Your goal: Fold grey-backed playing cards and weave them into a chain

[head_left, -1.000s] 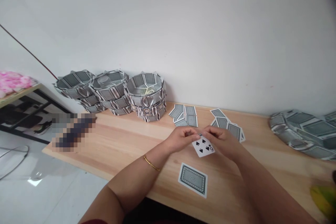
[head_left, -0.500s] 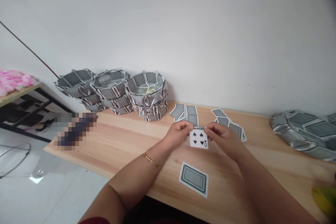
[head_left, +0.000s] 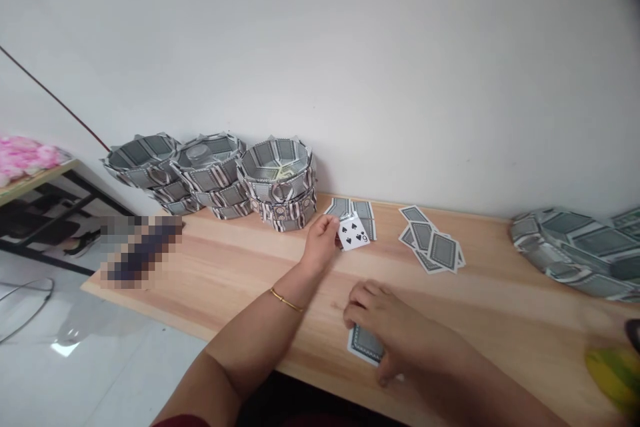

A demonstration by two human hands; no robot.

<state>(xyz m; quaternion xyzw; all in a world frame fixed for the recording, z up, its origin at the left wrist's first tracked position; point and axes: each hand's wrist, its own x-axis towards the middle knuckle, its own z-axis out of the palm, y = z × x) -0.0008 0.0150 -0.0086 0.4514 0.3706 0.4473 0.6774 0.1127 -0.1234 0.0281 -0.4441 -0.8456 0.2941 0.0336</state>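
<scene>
My left hand (head_left: pixel 324 240) pinches a folded playing card (head_left: pixel 353 235) between thumb and fingers. Its white face shows black spades, and its left edge is hidden by the fingers. Lower down, my right hand (head_left: pixel 380 320) reaches over a face-down playing card (head_left: pixel 364 344) on the table, its fingers at the far edge and its thumb at the near one. Most of that card is covered by the hand. Behind my left hand lie several face-down cards (head_left: pixel 362 209), and a second loose group of cards (head_left: pixel 443 250) spreads out to the right.
Stacked bowls (head_left: pixel 280 180) made of folded cards stand along the wall at the left. At the right is a larger card-built piece (head_left: pixel 565 253), with a blurred yellow-green object (head_left: pixel 607 373) near the table (head_left: pixel 240 267) edge. Pink fluffy material (head_left: pixel 25 157) sits on a side shelf.
My right hand has let go of the folded card and come down onto the face-down card nearest me. My left hand has carried the folded card slightly left and up, tilting it.
</scene>
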